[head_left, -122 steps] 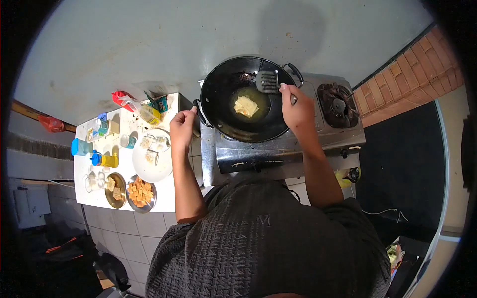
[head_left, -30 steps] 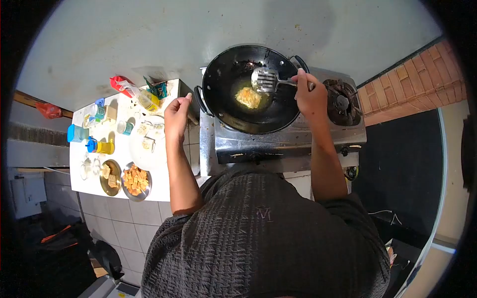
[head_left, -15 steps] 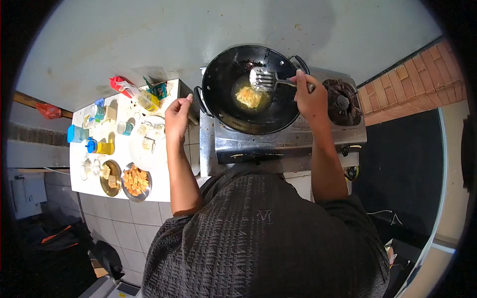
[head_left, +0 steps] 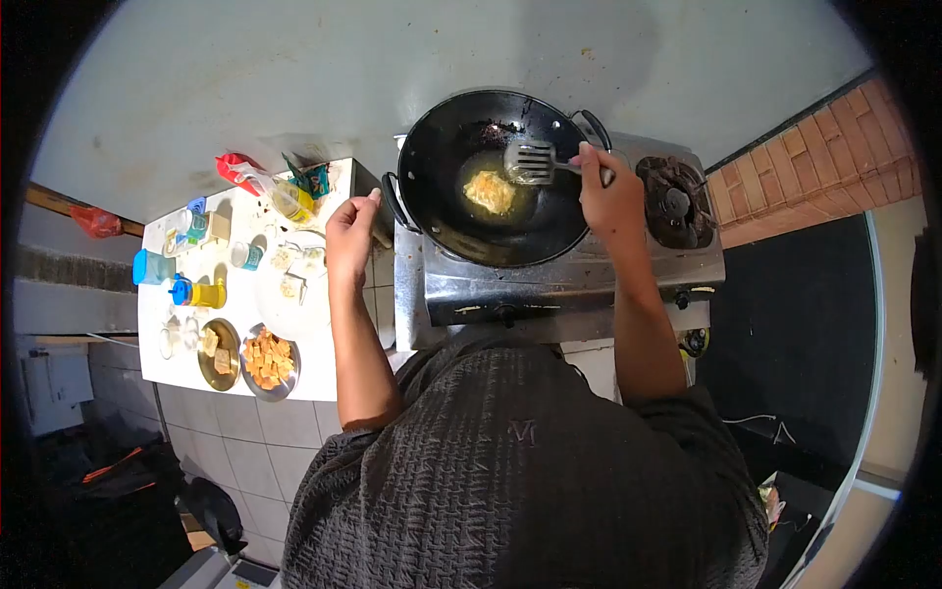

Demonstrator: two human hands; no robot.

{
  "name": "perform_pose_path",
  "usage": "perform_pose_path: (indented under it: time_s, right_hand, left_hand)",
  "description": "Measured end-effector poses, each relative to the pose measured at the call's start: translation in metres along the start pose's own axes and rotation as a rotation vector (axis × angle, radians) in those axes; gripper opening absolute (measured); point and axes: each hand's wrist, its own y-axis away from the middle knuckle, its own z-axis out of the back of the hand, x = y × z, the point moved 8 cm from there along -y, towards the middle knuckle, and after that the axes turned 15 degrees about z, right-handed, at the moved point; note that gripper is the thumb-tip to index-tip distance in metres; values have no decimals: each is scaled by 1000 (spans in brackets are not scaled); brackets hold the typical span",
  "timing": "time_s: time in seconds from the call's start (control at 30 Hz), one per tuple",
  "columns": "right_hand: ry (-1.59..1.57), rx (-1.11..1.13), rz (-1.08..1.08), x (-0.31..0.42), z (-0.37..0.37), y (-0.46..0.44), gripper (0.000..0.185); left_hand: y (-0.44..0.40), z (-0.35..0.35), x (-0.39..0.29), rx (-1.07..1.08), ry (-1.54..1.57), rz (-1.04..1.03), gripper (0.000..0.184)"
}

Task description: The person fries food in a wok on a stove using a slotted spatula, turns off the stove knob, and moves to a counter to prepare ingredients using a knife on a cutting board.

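My right hand (head_left: 613,196) is wrapped round the handle of a slotted metal spatula (head_left: 532,162), held over the right side of a black wok (head_left: 461,236). The spatula's blade is just right of a golden frying piece of food (head_left: 489,193), which lies in shallow oil at the wok's bottom. My left hand (head_left: 351,231) is closed, thumb up, just left of the wok's left handle (head_left: 397,203). Nothing shows in its fingers, and it appears apart from the handle.
The wok stands on a steel gas stove (head_left: 579,285), with a second burner (head_left: 677,203) to the right. On the white table (head_left: 314,373) at left are a plate of browned cubes (head_left: 269,359), a plate with pale pieces (head_left: 222,361), a yellow bottle (head_left: 206,293) and several containers.
The spatula has shifted slightly right and lower, its blade turning flatter beside the food. My right hand has moved slightly with it. My left hand has stayed in place.
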Motion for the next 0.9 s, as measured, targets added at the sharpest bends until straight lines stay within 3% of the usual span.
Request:
perform_pose_path:
  time_s: [0.03, 0.17, 0.23, 0.27, 0.37, 0.43, 0.57, 0.63, 0.77, 0.83, 0.9]
  right_hand:
    - [-117, 14, -85, -4, -2, 2, 43]
    - [-68, -24, -92, -1, -1, 2, 41]
    - [79, -46, 127, 4, -1, -1, 35]
    - [82, -45, 127, 5, 1, 0, 35]
    - [-123, -28, -32, -3, -5, 5, 35]
    - [46, -107, 138, 10, 1, 6, 36]
    - [29, -20, 55, 4, -1, 2, 35]
    - [-154, -66, -50, 0, 0, 3, 37]
    - [54, -64, 88, 0, -2, 0, 38]
    - [-65, 25, -52, -9, -7, -1, 38]
    - [-72, 7, -56, 0, -4, -1, 38]
  left_hand:
    - [-1, -1, 0, 12, 9, 0, 24]
    - [0, -1, -2, -17, -10, -7, 24]
    - [-1, -1, 0, -10, 4, -6, 24]
    - [-1, -1, 1, -5, 19, -5, 24]
    - [-1, 1, 1, -7, 3, 3, 24]
    - [0, -1, 1, -11, 4, 4, 24]
    - [2, -3, -1, -12, -15, 7, 23]
    - [2, -2, 1, -15, -12, 14, 23]
    - [0, -1, 1, -16, -8, 2, 23]
    - [0, -1, 2, -14, -7, -2, 23]
    - [1, 0, -1, -16, -7, -5, 23]
